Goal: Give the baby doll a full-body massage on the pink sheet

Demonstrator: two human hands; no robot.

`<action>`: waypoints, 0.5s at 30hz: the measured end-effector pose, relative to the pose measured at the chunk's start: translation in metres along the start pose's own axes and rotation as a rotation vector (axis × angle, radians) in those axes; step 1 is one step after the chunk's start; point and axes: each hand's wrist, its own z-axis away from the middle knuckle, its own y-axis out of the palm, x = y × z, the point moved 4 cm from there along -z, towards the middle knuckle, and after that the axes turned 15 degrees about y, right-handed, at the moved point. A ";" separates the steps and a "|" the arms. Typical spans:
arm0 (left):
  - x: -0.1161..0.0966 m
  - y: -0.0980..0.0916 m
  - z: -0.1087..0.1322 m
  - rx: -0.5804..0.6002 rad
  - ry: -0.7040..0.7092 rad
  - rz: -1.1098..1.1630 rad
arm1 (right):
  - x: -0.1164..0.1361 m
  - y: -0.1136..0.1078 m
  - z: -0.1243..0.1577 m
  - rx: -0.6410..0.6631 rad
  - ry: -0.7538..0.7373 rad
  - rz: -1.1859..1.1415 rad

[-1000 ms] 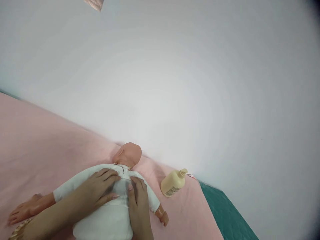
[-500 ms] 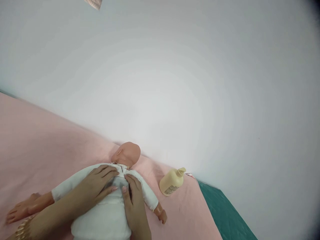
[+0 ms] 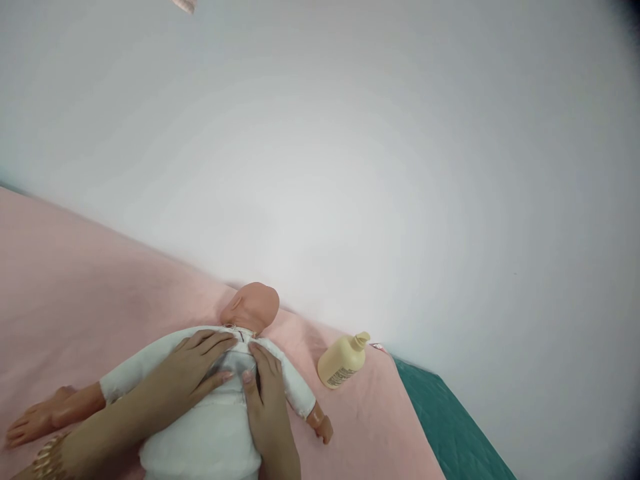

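Observation:
A baby doll with a white cloth body lies on a pink sheet, its bald head turned so that an ear shows. My left hand rests flat on the left side of the doll's upper body, fingers stretched out. On the other side my right hand lies with its fingers extended toward the doll's neck and its thumb apart. Between the two hands a greyish patch shows on the white cloth. Neither hand grips anything. A gold bracelet circles my left wrist.
A pale yellow pump bottle stands on the pink sheet, right of the doll. Green padded material extends past the sheet's right edge. A plain white wall rises behind the doll's head.
The view has shifted slightly, so everything sits a little further left and up. Both hands keep nearly the same place on the doll.

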 end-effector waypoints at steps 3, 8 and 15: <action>0.002 0.002 0.001 0.001 0.003 0.000 | 0.000 0.000 -0.002 -0.006 -0.015 0.011; 0.003 0.004 0.002 -0.004 -0.001 0.015 | 0.000 0.000 -0.004 0.000 -0.019 0.027; 0.003 0.006 0.003 0.023 -0.026 0.005 | -0.003 0.003 -0.004 0.045 0.046 0.049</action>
